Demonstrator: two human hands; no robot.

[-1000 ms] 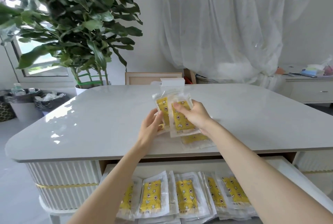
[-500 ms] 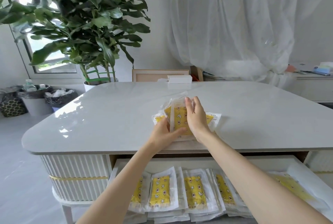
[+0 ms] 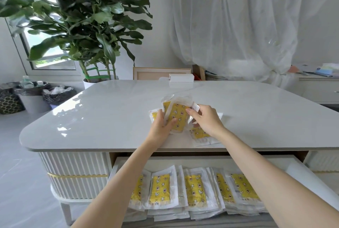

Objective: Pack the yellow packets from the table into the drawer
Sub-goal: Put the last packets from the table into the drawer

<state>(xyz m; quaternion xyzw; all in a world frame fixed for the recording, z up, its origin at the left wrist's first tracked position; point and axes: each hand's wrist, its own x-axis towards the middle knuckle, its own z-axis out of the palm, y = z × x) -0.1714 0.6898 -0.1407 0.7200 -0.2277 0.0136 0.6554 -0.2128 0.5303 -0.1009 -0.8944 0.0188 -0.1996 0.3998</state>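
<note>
- The task looked well advanced. The open drawer [image 3: 297, 168], pulled out below the bench [image 3: 110, 117] at its 6 o'clock edge, already held a row of drawer packets [image 3: 161, 189] lying flat and overlapping from 9 o'clock across to 3 o'clock, with more layers beneath.
- Some packets were not yet packed. A held stack [image 3: 177, 116] was raised off the bench top near its 6 o'clock edge.
- One loose packet [image 3: 153, 115] lay at 9 o'clock of the stack, and a second loose packet [image 3: 200, 134] lay at 5 o'clock, partly under the right wrist. Whether more lay hidden beneath the hands, I could not tell.
- The left hand [image 3: 161, 127] gripped the fanned stack, with the thumb across its front face.
- The right hand [image 3: 207, 119] pinched the stack's clear border at the 2 o'clock corner.
- The packets were thin, flat rectangles of glossy, crinkled clear film with white margins around a yellow insert printed with stars and moons. They were probably slippery when stacked.
- The bench top was smooth, pale and reflective with rounded corners, and it sat on a ribbed white base [image 3: 73, 172].
</note>
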